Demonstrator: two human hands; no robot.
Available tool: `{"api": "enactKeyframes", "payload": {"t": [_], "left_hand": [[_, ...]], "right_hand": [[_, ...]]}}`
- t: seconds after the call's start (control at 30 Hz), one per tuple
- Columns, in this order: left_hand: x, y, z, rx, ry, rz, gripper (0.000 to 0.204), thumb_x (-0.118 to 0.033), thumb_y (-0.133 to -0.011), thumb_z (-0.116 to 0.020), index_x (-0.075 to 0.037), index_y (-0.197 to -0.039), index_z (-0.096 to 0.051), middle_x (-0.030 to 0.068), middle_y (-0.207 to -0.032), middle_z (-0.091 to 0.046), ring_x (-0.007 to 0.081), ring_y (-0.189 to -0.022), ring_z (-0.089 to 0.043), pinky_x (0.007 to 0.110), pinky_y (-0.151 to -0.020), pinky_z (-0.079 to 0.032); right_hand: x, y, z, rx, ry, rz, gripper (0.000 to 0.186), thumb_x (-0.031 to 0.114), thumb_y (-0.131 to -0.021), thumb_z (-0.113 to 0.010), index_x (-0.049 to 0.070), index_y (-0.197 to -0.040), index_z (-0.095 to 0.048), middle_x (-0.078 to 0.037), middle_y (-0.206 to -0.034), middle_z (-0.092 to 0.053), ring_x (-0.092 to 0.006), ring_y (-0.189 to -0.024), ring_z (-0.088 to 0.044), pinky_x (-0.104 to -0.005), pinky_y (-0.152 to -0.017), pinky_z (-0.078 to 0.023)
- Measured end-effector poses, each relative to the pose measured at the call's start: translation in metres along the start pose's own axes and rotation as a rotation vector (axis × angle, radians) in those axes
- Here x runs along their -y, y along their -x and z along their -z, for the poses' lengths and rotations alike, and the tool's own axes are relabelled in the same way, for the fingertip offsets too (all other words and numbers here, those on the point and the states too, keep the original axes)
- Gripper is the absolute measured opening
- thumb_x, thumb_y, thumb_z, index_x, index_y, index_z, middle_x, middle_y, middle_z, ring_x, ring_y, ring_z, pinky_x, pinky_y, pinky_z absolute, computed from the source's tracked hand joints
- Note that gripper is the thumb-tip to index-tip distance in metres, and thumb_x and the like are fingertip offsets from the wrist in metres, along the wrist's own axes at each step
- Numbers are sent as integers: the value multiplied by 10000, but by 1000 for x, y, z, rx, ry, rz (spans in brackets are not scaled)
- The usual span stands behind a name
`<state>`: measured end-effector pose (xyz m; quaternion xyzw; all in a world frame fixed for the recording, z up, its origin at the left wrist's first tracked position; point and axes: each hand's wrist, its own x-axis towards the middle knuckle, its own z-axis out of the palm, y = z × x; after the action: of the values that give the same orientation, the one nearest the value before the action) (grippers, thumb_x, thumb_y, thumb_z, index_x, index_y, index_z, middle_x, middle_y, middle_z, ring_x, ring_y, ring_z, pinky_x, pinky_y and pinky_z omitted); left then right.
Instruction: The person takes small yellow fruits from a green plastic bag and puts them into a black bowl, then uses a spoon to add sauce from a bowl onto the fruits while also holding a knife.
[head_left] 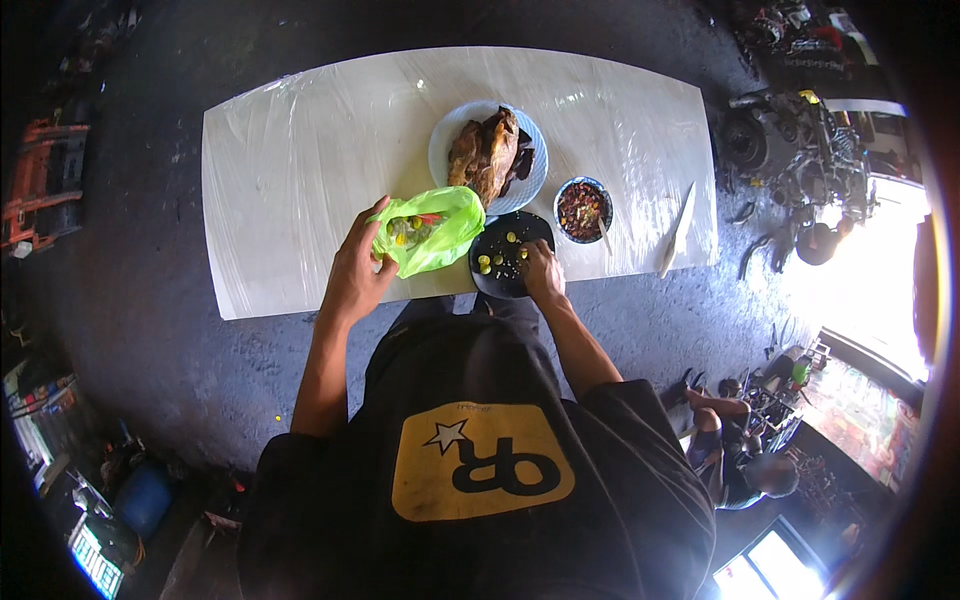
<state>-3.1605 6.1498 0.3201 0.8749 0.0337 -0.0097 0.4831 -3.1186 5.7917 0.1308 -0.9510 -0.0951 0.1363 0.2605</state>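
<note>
On the plastic-wrapped worktop point(300, 150) our left hand point(357, 268) grips the edge of the green plastic bag point(432, 232) of small limes, while our right hand point(541, 270) pinches a lime piece on the black plate point(498, 262), near the blue plate point(532, 170) of grilled meat and a sauce bowl point(582, 209).

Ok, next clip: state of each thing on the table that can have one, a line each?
green plastic bag: open, small fruits inside, held by left hand
black plate: holds a few small yellow-green pieces, right hand on it
blue plate: loaded with dark roasted food
small bowl: filled with reddish mix
knife: lying flat, untouched
</note>
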Motion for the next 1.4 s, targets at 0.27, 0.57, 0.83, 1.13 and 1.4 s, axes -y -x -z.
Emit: {"api": "enactKeyframes", "payload": {"t": [0.27, 0.57, 0.83, 1.13, 1.4], "left_hand": [[-1, 5, 6, -33, -68, -10, 754, 82, -833, -635, -75, -1539, -421, 128, -1524, -504, 331, -1275, -603, 364, -849, -587], [-3, 4, -2, -10, -55, 31, 759, 88, -834, -633, -85, -1542, -422, 134, -1525, -500, 334, -1267, -606, 374, -854, -603], [1, 12, 0, -2, 24, 138, 782, 89, -837, -653, -111, -1553, -409, 127, -1543, -484, 336, -1285, -598, 377, -857, -608], [10, 12, -6, -78, -17, 57, 826, 102, -812, -660, -107, -1563, -386, 141, -1548, -464, 378, -1316, -569, 408, -920, -622], [8, 3, -6, -86, -25, 72, 836, 88, -809, -679, -119, -1566, -393, 141, -1535, -490, 360, -1307, -579, 389, -897, -594]], "right_hand": [[-41, -56, 83, -425, -88, -41, 138, 33, -854, -747, 8, -990, -744, -204, -952, -733, -345, -847, -732, -436, -761, -573], [-117, -90, 74, -345, 92, -96, 185, 126, -807, -815, -11, -911, -746, -220, -851, -740, -389, -795, -728, -465, -739, -573], [-121, -89, 66, -345, 97, -243, 229, 217, -825, -802, 12, -904, -734, -231, -867, -726, -428, -832, -702, -497, -757, -545], [91, -54, 64, -216, -491, 40, 161, 148, -918, -748, 21, -1006, -792, -130, -934, -779, -192, -777, -734, -318, -753, -564], [172, -42, 58, -23, -448, 81, 190, 88, -877, -769, 7, -1048, -768, -194, -949, -748, -307, -847, -746, -398, -767, -562]]}}
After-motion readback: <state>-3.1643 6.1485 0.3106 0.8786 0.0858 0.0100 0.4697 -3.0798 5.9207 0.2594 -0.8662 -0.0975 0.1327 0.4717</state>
